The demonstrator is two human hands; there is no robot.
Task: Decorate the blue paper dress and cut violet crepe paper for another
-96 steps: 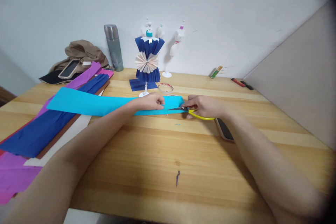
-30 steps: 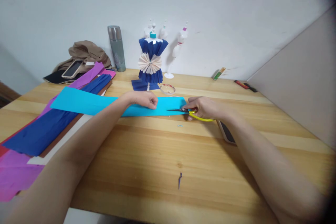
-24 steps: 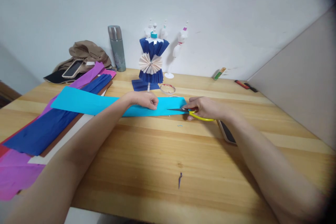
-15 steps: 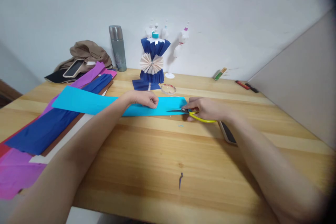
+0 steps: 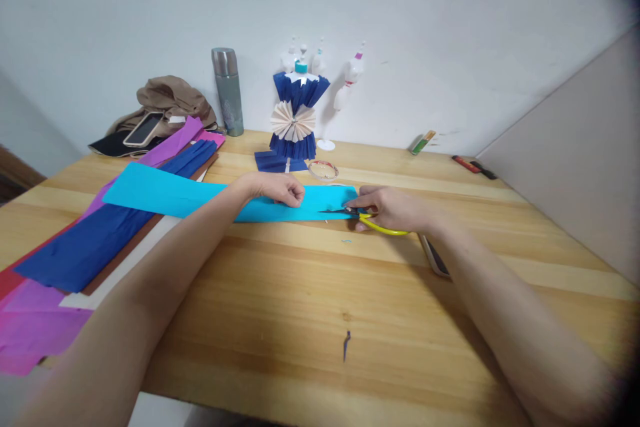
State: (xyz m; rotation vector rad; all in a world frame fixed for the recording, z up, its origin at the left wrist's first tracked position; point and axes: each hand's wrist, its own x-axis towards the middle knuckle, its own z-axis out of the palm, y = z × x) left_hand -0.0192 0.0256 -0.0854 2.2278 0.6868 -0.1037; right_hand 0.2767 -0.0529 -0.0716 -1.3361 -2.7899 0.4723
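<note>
A long turquoise crepe paper strip [image 5: 155, 189] lies across the table, its left end over a pile of other paper. My left hand [image 5: 283, 189] is closed on the strip near its middle, with the fingers curled down against the paper. At the strip's right end, my right hand [image 5: 387, 207] grips scissors with yellow handles [image 5: 383, 225]. Their dark blades point left, over the paper near its front edge. A tiny turquoise scrap [image 5: 346, 241] lies in front of the scissors.
Coloured paper strips [image 5: 90, 247] lie at the left. Behind stand a flask [image 5: 227, 93] and a blue paper dress form [image 5: 295, 113], near a tape roll [image 5: 323, 170]. A phone [image 5: 436, 257] lies under my right forearm. A small dark piece [image 5: 347, 345] lies in front.
The whole view has shifted slightly to the right. Both hands, the scissors and the turquoise strip stay nearly in the same place.
</note>
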